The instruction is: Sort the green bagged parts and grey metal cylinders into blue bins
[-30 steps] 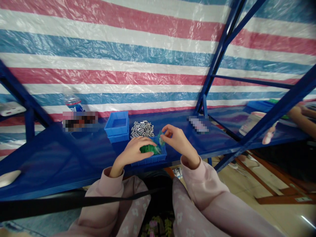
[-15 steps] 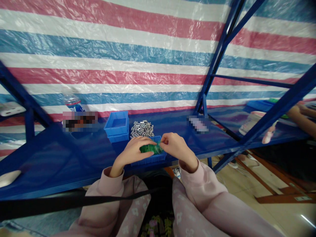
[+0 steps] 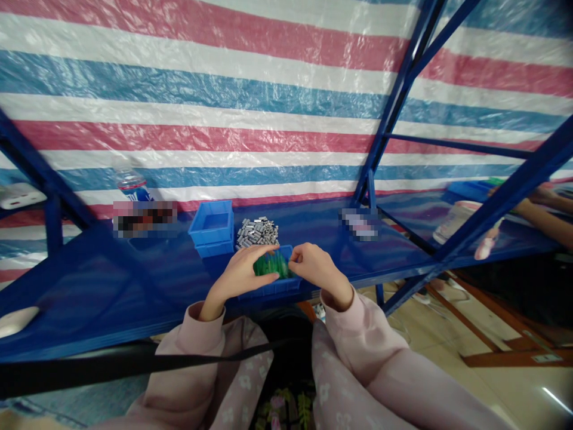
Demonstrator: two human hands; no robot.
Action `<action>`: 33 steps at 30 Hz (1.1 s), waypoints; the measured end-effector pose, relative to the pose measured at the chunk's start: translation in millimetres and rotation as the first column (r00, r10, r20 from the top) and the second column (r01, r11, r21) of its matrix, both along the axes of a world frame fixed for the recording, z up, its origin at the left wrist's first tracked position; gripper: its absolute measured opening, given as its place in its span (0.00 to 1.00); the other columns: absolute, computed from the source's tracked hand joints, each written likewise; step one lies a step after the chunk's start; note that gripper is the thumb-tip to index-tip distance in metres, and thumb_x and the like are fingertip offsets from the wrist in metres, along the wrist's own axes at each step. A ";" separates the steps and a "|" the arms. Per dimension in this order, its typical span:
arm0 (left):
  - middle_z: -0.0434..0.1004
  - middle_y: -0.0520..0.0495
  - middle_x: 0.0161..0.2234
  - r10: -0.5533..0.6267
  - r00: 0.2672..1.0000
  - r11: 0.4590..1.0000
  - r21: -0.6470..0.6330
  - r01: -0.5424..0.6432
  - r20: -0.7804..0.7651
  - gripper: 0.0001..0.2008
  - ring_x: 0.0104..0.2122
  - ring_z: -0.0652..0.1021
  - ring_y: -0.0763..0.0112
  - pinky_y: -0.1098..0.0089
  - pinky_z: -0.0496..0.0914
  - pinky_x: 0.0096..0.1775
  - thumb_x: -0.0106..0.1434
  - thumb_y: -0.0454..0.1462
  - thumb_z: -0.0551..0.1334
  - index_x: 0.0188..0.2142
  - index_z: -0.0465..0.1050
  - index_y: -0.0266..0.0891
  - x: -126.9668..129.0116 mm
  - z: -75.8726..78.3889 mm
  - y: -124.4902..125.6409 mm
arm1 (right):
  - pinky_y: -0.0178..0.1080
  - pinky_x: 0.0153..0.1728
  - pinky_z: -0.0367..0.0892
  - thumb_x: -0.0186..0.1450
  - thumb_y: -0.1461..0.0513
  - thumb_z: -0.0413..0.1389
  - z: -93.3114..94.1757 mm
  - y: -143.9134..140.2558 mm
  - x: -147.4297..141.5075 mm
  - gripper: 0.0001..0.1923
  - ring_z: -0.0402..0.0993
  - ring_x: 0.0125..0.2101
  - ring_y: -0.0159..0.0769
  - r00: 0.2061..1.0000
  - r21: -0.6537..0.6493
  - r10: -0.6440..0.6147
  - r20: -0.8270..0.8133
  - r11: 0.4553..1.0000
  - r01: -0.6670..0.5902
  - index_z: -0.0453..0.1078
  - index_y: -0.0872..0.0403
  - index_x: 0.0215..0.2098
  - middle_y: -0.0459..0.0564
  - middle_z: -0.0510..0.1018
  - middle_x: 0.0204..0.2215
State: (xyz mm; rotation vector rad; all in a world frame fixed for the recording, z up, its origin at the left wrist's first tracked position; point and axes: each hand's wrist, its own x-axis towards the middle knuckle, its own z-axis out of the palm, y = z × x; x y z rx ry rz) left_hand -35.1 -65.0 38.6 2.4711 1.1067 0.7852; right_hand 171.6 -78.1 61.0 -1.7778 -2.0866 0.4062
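Note:
A blue bin at the table's front edge holds green translucent pieces, too small and blurred to name. Over the bin's left side is my left hand, its thumb and fingers spread apart around the green pieces; whether it touches them I cannot tell. At the right end of the bin, my right hand has its fingers curled into a pinch, and what is in them, if anything, is hidden. Just behind the bin lies a heap of small silvery metal cylinders.
Two stacked blue bins stand left of the metal heap. Farther left is a plastic bottle; a white object lies at the left edge. Blue frame posts rise at right. Beyond them are a tub and another person's arms.
My left fingers have opened wider, away from the thumb, showing more of the green pieces. My right hand has shifted slightly left, still pinched.

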 end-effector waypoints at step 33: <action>0.59 0.41 0.61 0.385 0.661 0.923 -0.259 -0.285 0.644 0.19 0.64 0.59 0.58 0.53 0.55 0.64 0.64 0.38 0.59 0.54 0.60 0.44 113.3 -50.2 -21.7 | 0.56 0.61 0.56 0.60 0.55 0.60 -75.2 -27.3 73.6 0.36 0.53 0.64 0.52 0.968 0.472 0.006 -0.252 0.874 0.118 0.57 0.49 0.64 0.59 0.55 0.65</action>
